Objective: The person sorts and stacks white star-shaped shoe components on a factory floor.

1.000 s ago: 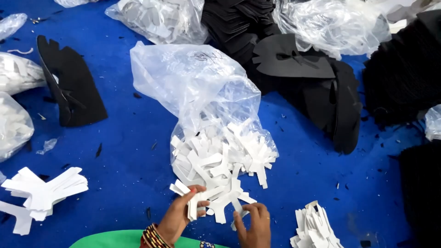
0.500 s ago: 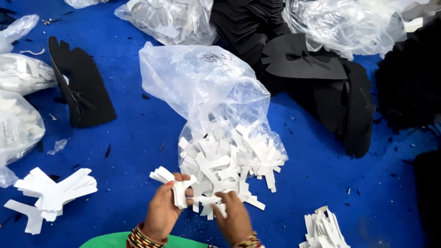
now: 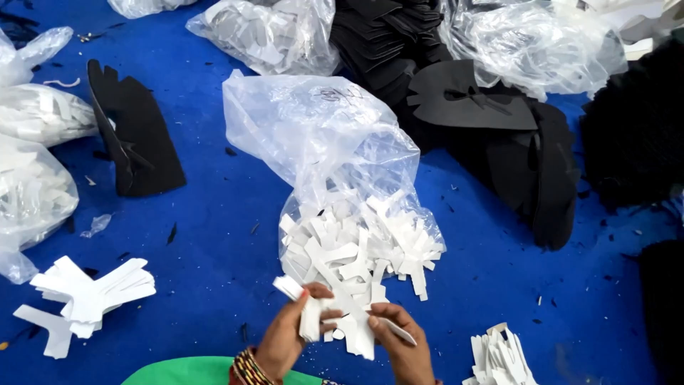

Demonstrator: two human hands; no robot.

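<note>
Since half a second ago, both hands have drawn nearer the bag mouth. My left hand pinches a white Y-shaped cutout; my right hand grips another white piece. Both sit just below the clear plastic bag of cutouts. Open blue mat lies left, toward the stacked white cutouts. Black foam pieces border the right.

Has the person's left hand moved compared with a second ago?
Yes. The left hand, holding white cut-out pieces, has lifted slightly toward the clear bag's spilled pile; a second ago it sat lower, under the pile's edge.
</note>
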